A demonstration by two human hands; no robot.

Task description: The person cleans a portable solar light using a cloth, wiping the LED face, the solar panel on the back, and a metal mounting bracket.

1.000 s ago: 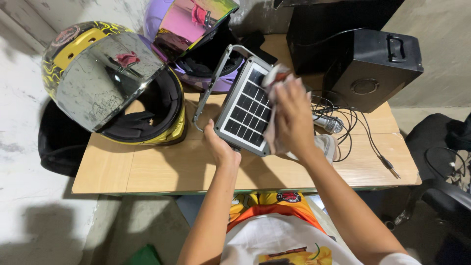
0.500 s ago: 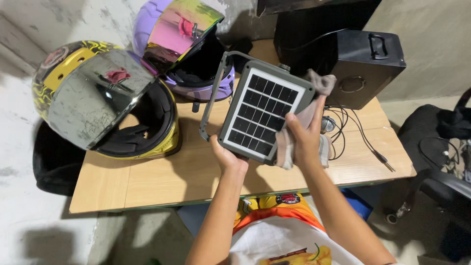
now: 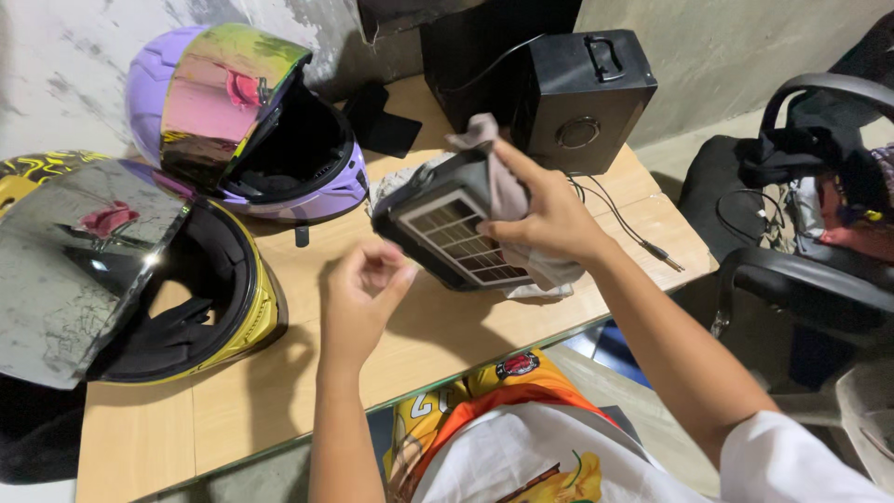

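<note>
— two hands over the desk point(image 3: 279, 391); what's each grip doing?
— right hand point(image 3: 549, 219) clenched on cloth point(image 3: 503, 186) and solar panel point(image 3: 456, 237), held above the desk at twelve o'clock of the left hand point(image 3: 358, 298), which is released, holding nothing.

Bright overhead light, visor glare, warped edges

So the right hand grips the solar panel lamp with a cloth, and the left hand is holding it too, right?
Not quite. In the head view the left hand is off the solar panel lamp, loosely curled beside it. Only the right hand grips it, with the cloth.
</note>
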